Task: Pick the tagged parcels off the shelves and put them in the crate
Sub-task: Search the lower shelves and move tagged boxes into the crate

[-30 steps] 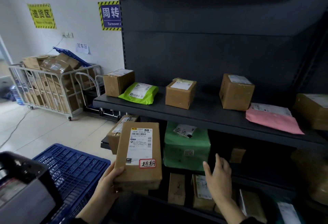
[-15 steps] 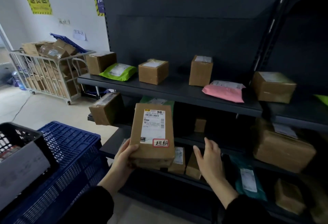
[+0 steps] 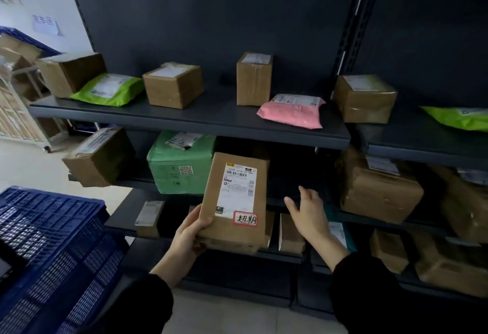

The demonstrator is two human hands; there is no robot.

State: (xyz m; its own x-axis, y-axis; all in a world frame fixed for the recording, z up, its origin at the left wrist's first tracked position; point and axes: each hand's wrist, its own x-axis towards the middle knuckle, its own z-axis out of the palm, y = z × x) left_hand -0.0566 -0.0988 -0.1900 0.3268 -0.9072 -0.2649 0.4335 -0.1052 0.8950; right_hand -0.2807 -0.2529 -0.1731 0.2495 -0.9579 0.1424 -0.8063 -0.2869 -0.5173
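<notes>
Near centre of the head view, the left hand (image 3: 190, 238) grips the lower left corner of a flat brown parcel (image 3: 235, 201), thumb on its face, the other fingers hidden behind. The parcel is held upright in front of the dark shelves (image 3: 184, 119) and bears a red-bordered handwritten tag (image 3: 245, 218). To its right, the right hand (image 3: 307, 214) hovers, fingers loosely apart, holding nothing. A blue crate (image 3: 52, 241) sits near left. Farther back, a green parcel (image 3: 179, 167) occupies the middle shelf; a pink mailer (image 3: 293, 114) lies above.
</notes>
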